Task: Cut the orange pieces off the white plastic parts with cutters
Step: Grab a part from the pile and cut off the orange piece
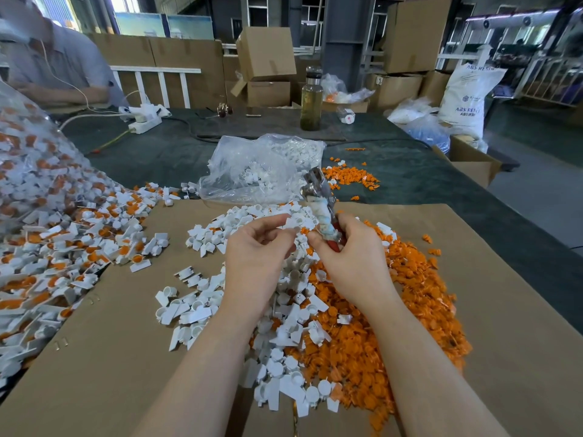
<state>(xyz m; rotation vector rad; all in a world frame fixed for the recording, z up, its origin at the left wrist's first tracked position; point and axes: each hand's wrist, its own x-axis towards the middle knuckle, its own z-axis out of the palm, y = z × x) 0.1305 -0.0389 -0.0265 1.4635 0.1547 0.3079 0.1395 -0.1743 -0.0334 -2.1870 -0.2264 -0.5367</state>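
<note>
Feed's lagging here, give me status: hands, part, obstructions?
Left hand pinching white part. Right hand gripping cutters, tip up. Nothing blocking.

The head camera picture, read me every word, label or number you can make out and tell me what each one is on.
"ABS RESIN", blue letters on the white sack at the right, printed near its top and again lower down.
Smaller print under the lower "ABS RESIN": too blurred to read.
Logo mark on the sack: too small to read.
Sticker on a cardboard box behind the bottle: unreadable.
</note>
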